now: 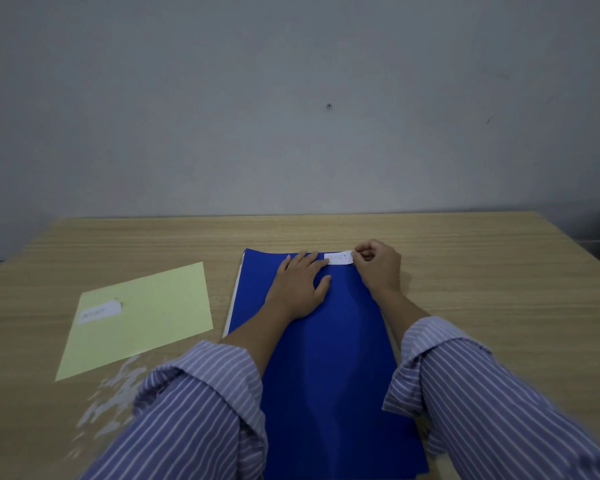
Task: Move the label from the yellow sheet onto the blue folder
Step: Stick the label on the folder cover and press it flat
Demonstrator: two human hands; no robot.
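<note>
The label [339, 258], white with handwriting, is lying at the far end of the blue folder [329, 368], which is resting lengthwise on the wooden table [482, 271]. The left hand [300, 285] is pressing flat and open on the folder, its fingertips touching the label's left edge. The right hand [378, 265] is pinching the label's right end between thumb and fingers. The yellow sheet [146, 317] is lying left of the folder, bearing a whitish patch.

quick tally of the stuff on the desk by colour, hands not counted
blue: 1, the folder
yellow: 1, the sheet
white: 2, one label at the folder's far edge between the left hand and right hand, and one label-shaped white patch on the sheet
total: 4
</note>
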